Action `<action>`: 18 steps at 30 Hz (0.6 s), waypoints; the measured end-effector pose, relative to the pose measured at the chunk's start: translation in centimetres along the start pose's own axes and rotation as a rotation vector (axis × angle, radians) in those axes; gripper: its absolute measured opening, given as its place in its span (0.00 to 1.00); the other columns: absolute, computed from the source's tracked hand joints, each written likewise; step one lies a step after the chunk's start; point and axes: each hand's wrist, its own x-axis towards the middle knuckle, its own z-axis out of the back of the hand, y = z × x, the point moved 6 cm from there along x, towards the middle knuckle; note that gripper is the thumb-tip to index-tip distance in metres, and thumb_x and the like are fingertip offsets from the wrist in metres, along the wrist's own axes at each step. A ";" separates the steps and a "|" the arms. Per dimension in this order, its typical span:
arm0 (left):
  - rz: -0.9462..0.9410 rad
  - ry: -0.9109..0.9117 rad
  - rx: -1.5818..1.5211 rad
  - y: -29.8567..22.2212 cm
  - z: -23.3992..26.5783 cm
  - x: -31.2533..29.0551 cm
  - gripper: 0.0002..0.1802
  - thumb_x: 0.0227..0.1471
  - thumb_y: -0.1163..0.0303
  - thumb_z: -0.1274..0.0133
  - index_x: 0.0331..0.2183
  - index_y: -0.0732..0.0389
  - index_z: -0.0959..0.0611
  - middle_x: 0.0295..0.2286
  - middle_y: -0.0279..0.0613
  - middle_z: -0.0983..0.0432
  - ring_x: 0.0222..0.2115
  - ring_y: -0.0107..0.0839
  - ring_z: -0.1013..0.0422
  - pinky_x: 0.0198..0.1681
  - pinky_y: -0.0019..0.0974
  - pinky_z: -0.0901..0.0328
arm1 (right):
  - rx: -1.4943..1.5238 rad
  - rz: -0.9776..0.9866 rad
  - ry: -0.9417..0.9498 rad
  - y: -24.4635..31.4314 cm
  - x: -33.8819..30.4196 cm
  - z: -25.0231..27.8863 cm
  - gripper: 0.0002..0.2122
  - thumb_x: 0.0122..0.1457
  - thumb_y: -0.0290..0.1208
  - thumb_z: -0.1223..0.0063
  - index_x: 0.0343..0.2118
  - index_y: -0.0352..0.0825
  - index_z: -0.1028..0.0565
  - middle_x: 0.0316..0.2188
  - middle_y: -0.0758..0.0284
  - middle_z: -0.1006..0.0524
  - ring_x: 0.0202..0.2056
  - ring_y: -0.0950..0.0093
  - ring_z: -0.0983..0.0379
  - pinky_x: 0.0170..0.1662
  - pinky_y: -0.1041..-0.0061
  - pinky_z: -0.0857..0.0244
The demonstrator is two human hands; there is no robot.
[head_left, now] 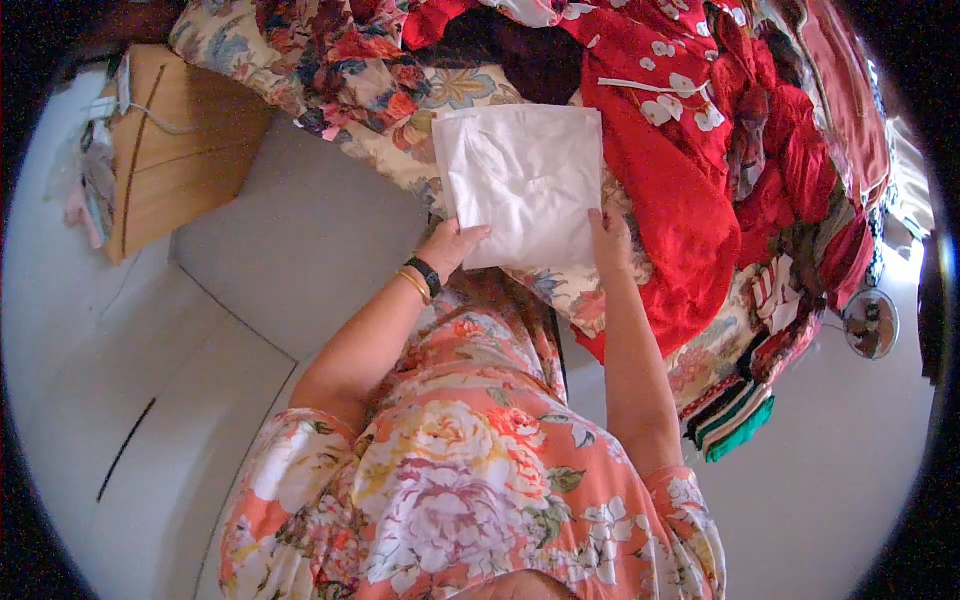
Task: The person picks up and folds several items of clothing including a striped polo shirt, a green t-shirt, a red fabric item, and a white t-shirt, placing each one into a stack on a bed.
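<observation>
Between my two hands is a flat, square white fabric piece (525, 175), slightly creased; I cannot tell if it is a folded cloth or a pouch. My left hand (455, 246) grips its lower left corner, thumb on top and the other fingers hidden beneath. At the lower right edge, my right hand (612, 240) pinches it the same way. The piece is held just over the near side of a bed with a floral cover (400, 160). A dark watch and a gold bangle circle my left wrist.
Red clothing with white flowers (665, 190) is heaped to the right, and a floral garment (355, 75) lies at the far left. Folded garments (735, 415) hang at the bed's right edge. A wooden cabinet (190, 140) stands left; a round mirror-like object (871, 324) is far right.
</observation>
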 end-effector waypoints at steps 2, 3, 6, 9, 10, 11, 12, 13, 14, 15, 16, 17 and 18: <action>0.143 0.001 0.149 1.2 0.7 0.1 0.29 0.53 0.58 0.45 0.51 0.65 0.30 0.45 0.41 0.28 0.44 0.30 0.31 0.48 0.31 0.38 | -0.161 0.060 -0.033 0.7 0.1 0.0 0.15 0.57 0.39 0.48 0.35 0.29 0.27 0.27 0.59 0.23 0.28 0.68 0.27 0.34 0.71 0.35; 0.144 0.000 0.149 1.5 0.8 0.2 0.29 0.53 0.58 0.45 0.51 0.65 0.30 0.45 0.41 0.28 0.44 0.30 0.31 0.48 0.31 0.38 | -0.158 0.005 0.021 0.5 0.0 0.0 0.16 0.58 0.39 0.49 0.40 0.28 0.28 0.32 0.56 0.24 0.33 0.64 0.27 0.38 0.68 0.36; 0.098 -0.215 0.194 0.4 1.3 -0.7 0.22 0.56 0.57 0.50 0.41 0.69 0.23 0.33 0.37 0.25 0.32 0.25 0.32 0.39 0.30 0.37 | -0.158 0.016 0.000 -0.4 -1.0 0.3 0.17 0.58 0.40 0.49 0.41 0.29 0.28 0.32 0.55 0.24 0.34 0.62 0.27 0.39 0.67 0.36; 0.080 -0.313 0.143 1.0 2.4 -1.0 0.24 0.55 0.54 0.50 0.40 0.67 0.22 0.31 0.38 0.25 0.32 0.27 0.32 0.39 0.30 0.37 | -0.175 0.029 -0.022 2.0 -2.4 0.8 0.16 0.57 0.41 0.48 0.37 0.31 0.27 0.29 0.57 0.24 0.31 0.64 0.27 0.36 0.69 0.36; 0.044 -0.378 0.142 1.5 2.9 -1.0 0.24 0.54 0.53 0.49 0.40 0.67 0.22 0.31 0.39 0.25 0.32 0.28 0.31 0.39 0.31 0.37 | -0.196 -0.053 0.004 2.4 -3.0 1.0 0.16 0.56 0.41 0.48 0.38 0.31 0.27 0.29 0.57 0.24 0.32 0.65 0.27 0.37 0.69 0.36; 0.007 -0.443 0.140 1.9 3.5 -1.0 0.25 0.53 0.53 0.47 0.39 0.67 0.22 0.30 0.40 0.25 0.32 0.29 0.31 0.40 0.31 0.36 | -0.197 -0.054 0.003 2.4 -3.2 0.9 0.16 0.56 0.41 0.48 0.38 0.31 0.27 0.29 0.57 0.24 0.32 0.65 0.27 0.37 0.69 0.36; 0.007 -0.442 0.139 2.5 3.8 -0.8 0.25 0.53 0.53 0.47 0.39 0.67 0.22 0.30 0.40 0.25 0.32 0.29 0.31 0.40 0.31 0.36 | -0.156 -0.050 -0.033 2.2 -3.3 1.0 0.17 0.55 0.42 0.46 0.38 0.31 0.27 0.30 0.58 0.24 0.33 0.64 0.27 0.38 0.69 0.35; 0.019 -0.486 0.176 2.6 3.9 -0.9 0.25 0.51 0.52 0.45 0.39 0.67 0.21 0.31 0.41 0.24 0.33 0.30 0.30 0.40 0.32 0.36 | -0.115 -0.054 -0.069 2.0 -3.5 1.0 0.18 0.53 0.42 0.44 0.39 0.31 0.27 0.30 0.59 0.23 0.33 0.64 0.27 0.39 0.69 0.35; 0.030 -0.530 0.213 2.6 4.1 -1.0 0.26 0.49 0.52 0.44 0.39 0.66 0.21 0.32 0.42 0.23 0.34 0.31 0.29 0.41 0.33 0.36 | -0.115 -0.059 -0.070 1.9 -3.5 0.9 0.18 0.53 0.42 0.44 0.39 0.31 0.27 0.30 0.59 0.23 0.33 0.64 0.27 0.39 0.69 0.35; 0.033 -0.528 0.215 2.6 4.2 -0.9 0.26 0.49 0.52 0.44 0.39 0.66 0.21 0.32 0.42 0.23 0.34 0.31 0.29 0.41 0.33 0.36 | -0.258 -0.048 -0.096 1.9 -3.4 0.9 0.20 0.52 0.42 0.42 0.39 0.30 0.27 0.30 0.59 0.23 0.34 0.65 0.27 0.39 0.69 0.34; 0.093 -0.394 0.158 2.8 3.6 -0.5 0.25 0.48 0.54 0.42 0.40 0.66 0.21 0.34 0.42 0.23 0.35 0.31 0.29 0.42 0.33 0.36 | -0.400 -0.032 -0.121 2.4 -3.3 0.8 0.21 0.50 0.42 0.40 0.39 0.29 0.27 0.31 0.59 0.23 0.34 0.66 0.26 0.39 0.70 0.34; 0.153 -0.260 0.099 3.0 2.9 -0.3 0.25 0.47 0.56 0.40 0.41 0.66 0.21 0.36 0.42 0.23 0.36 0.31 0.28 0.43 0.33 0.35 | -0.399 -0.031 -0.118 2.7 -3.0 0.8 0.21 0.50 0.42 0.40 0.39 0.29 0.27 0.31 0.59 0.23 0.34 0.66 0.26 0.39 0.70 0.34; 0.153 -0.263 0.099 2.8 3.0 -0.4 0.25 0.47 0.56 0.40 0.41 0.66 0.21 0.36 0.42 0.23 0.36 0.31 0.28 0.43 0.33 0.35 | -0.354 -0.067 -0.018 2.7 -2.5 0.6 0.22 0.49 0.41 0.39 0.39 0.27 0.27 0.31 0.59 0.23 0.34 0.68 0.26 0.38 0.70 0.33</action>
